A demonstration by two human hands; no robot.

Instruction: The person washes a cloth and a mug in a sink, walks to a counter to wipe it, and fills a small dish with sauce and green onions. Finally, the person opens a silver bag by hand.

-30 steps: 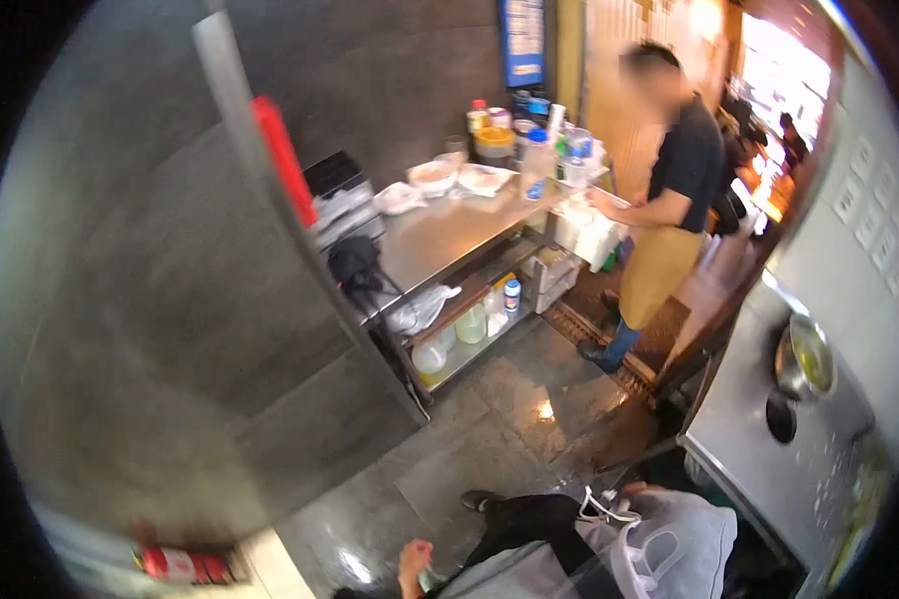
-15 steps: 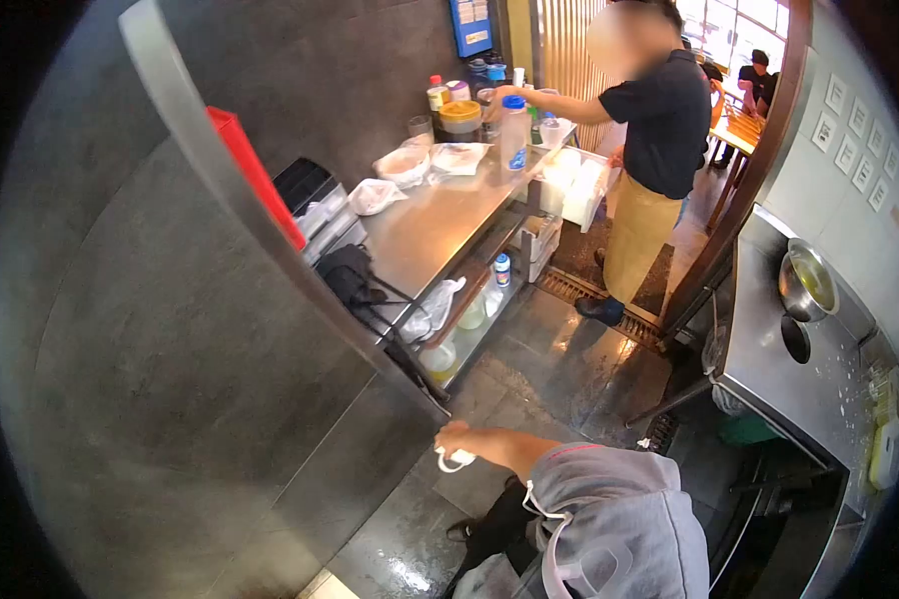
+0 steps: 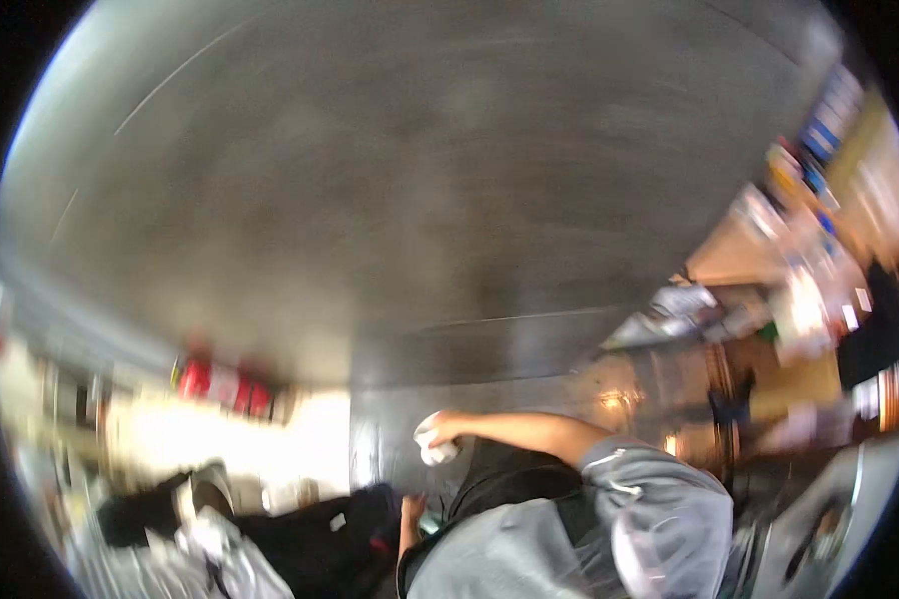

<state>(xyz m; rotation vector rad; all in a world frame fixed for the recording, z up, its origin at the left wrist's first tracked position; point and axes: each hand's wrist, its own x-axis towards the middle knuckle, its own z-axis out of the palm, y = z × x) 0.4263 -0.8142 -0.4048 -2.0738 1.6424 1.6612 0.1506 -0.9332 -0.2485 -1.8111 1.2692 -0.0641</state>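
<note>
Gripping a white thing (image 3: 435,452) in bent fingers of the right hand (image 3: 449,426) — showing just left of and below them, with a long axis too blurred to read. Lower down, cannot tell the grip of the left hand (image 3: 413,507).

White item (image 3: 438,455) in right hand (image 3: 448,427): blurred, unidentifiable. Left hand (image 3: 412,509): grip unreadable. Countertop items (image 3: 787,175), far right: smeared.

White item (image 3: 434,449), blurred, in the right fingers (image 3: 444,429), pale green item (image 3: 430,521) beside the left fingers (image 3: 413,504)
</note>
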